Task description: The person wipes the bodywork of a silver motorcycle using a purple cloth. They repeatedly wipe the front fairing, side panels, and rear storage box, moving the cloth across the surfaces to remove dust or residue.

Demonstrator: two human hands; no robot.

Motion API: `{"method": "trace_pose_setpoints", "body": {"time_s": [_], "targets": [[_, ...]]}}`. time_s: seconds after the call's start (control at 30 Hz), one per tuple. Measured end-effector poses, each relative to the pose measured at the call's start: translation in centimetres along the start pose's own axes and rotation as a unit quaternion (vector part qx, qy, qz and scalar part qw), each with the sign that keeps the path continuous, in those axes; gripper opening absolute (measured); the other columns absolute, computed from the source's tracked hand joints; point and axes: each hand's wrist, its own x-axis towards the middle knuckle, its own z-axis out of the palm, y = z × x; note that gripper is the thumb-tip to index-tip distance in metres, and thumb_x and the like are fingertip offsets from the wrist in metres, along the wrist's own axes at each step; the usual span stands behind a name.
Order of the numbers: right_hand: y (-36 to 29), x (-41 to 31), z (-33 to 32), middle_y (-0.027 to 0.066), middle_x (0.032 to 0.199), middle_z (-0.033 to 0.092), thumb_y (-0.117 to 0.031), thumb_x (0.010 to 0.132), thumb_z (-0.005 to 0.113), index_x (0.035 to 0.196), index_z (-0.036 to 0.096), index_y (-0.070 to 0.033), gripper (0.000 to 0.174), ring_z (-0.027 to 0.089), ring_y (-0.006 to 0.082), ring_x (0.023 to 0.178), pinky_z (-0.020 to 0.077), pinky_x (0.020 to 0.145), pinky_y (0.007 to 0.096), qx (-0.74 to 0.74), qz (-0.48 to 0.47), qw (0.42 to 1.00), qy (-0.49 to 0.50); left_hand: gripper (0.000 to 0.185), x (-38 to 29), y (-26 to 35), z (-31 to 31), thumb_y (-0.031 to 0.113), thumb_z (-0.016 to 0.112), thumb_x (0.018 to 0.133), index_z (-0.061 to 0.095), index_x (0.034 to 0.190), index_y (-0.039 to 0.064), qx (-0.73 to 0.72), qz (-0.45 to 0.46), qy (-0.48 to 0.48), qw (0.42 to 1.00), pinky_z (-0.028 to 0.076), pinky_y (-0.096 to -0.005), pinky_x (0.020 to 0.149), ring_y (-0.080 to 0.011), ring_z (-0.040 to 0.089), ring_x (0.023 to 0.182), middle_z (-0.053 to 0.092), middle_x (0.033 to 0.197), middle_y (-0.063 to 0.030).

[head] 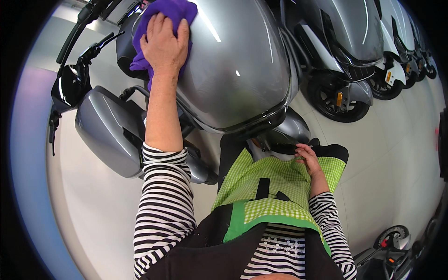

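Observation:
My left hand point(166, 45) presses a purple cloth point(178, 10) with spread fingers against the left side of a glossy grey scooter front panel point(238, 66). Folds of the cloth hang around the fingers and below the wrist. Lower down, my right hand point(308, 157) is by the green checked apron point(273, 175), its fingers loosely bent beside the scooter's front fender point(295, 129). Whether its fingertips hold the apron's edge cannot be made out.
To the left stands another grey scooter point(108, 133) with black handlebars point(71, 84). More scooters line up at the right, the nearest with a black front wheel point(336, 101). Another scooter's wheel point(392, 238) shows at the lower right, on the pale tiled floor point(371, 175).

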Motion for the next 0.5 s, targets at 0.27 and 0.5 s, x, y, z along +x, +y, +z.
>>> {"method": "trace_pose_setpoints", "body": {"time_s": [0.27, 0.5], "targets": [[0.9, 0.8, -0.5, -0.0021, 0.106, 0.066, -0.022, 0.093, 0.066, 0.123, 0.063, -0.016, 0.030, 0.065, 0.0108, 0.092, 0.0522, 0.074, 0.0279, -0.014, 0.013, 1.000, -0.012, 0.040, -8.8, -1.7, -1.8, 0.018, 0.044, 0.101, 0.054, 0.133, -0.004, -0.340, -0.266, 0.088, 0.898, 0.037, -0.0388, 0.109, -0.0306, 0.052, 0.127, 0.057, 0.136, -0.0178], [0.0, 2.1, 0.8, -0.0034, 0.108, 0.065, -0.026, 0.093, 0.067, 0.124, 0.063, -0.016, 0.033, 0.063, 0.0099, 0.095, 0.0510, 0.076, 0.0278, -0.101, 0.053, 0.992, -0.061, 0.048, -20.8, 4.9, -3.1, 0.016, 0.040, 0.102, 0.041, 0.141, -0.011, -0.433, -0.462, 0.100, 0.768, 0.030, -0.0399, 0.114, -0.0329, 0.046, 0.133, 0.048, 0.145, -0.0233]]}}
